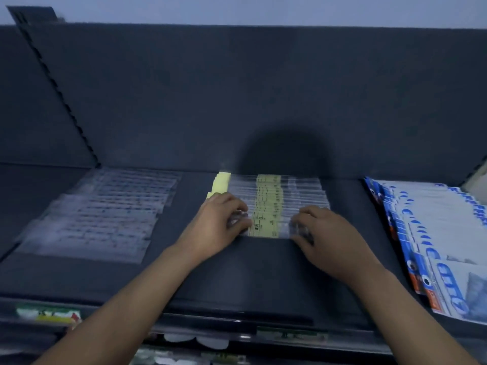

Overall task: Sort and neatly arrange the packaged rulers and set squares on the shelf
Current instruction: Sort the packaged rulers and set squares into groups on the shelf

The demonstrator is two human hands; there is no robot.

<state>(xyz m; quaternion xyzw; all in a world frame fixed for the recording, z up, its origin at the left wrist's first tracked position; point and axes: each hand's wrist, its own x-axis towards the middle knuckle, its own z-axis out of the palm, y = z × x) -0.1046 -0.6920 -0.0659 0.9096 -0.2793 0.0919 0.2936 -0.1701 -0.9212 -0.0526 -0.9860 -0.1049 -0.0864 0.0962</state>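
- Both hands gripped the nearest packet of the clear-plastic packaged rulers with pale yellow paper labels. The left hand curled its fingers over that packet's left end, and the right hand curled over its right end.
- Those packaged rulers lay overlapped in a row running front to back, at the middle of the dark grey shelf.
- A dark back panel rose behind the shelf, with a slotted metal upright slanting along its left side and a strip of pale wall above.
- Blur softened everything; the label print could not be read, and the fingertips merged with the glare of the plastic.
- Well to the left lay a spread of clear packets, their contents too smeared to identify.
- On the right lay fanned blue-and-white printed packets, cut off by the frame edge.
- A rounded shadow fell on the panel just behind the rulers.
- Below the shelf's front lip, a green-and-yellow package and other goods showed dimly, partly hidden by the forearms.
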